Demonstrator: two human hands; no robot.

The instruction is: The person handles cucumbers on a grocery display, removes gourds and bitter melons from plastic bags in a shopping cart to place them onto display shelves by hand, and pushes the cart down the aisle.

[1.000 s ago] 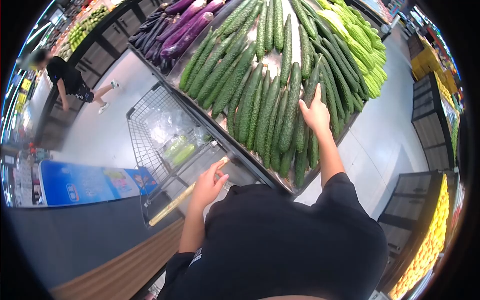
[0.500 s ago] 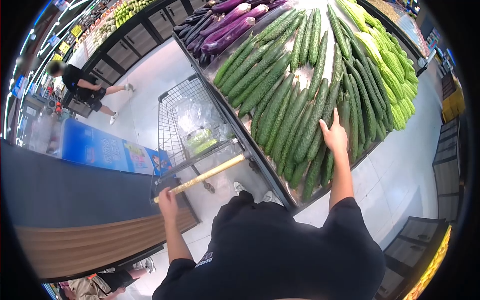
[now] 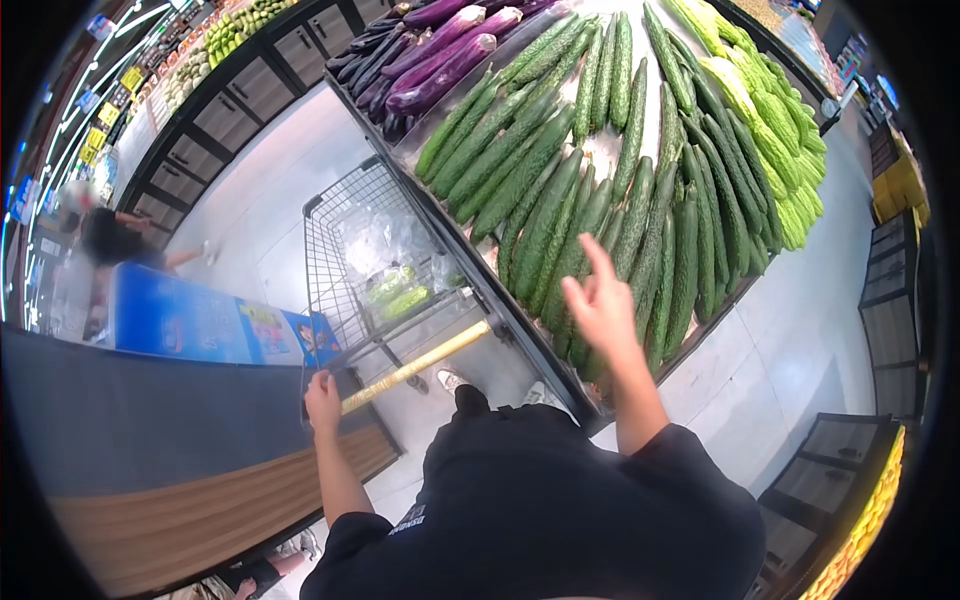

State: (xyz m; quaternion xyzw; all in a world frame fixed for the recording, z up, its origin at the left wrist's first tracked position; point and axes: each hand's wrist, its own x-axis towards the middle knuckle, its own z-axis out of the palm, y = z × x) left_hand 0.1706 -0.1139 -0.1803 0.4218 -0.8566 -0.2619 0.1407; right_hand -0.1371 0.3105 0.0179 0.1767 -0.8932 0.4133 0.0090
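Note:
My right hand (image 3: pixel 606 305) hovers over or rests lightly on a pile of dark green cucumbers (image 3: pixel 548 250). Its index finger is stretched out and the thumb stands apart; nothing is held in it, and whether the fingertip touches a cucumber I cannot tell. On the left, my left hand (image 3: pixel 322 402) is closed around the end of the shopping cart's yellowish handle (image 3: pixel 420 366). Clear plastic bags (image 3: pixel 372 240) and bagged green vegetables (image 3: pixel 405 300) lie in the wire shopping cart (image 3: pixel 318 250), which stands alongside the produce stand.
Purple eggplants (image 3: pixel 440 60) lie at the stand's far left, and light green bitter melons (image 3: pixel 785 150) at its right. A blue sign panel (image 3: pixel 180 315) and a dark counter (image 3: pixel 150 410) with wood trim are on my left. Another person (image 3: pixel 112 238) walks behind the panel.
My right hand has moved left and nearer to me across the cucumbers. My left hand stays on the cart handle. The walking person has moved left and is partly behind the sign.

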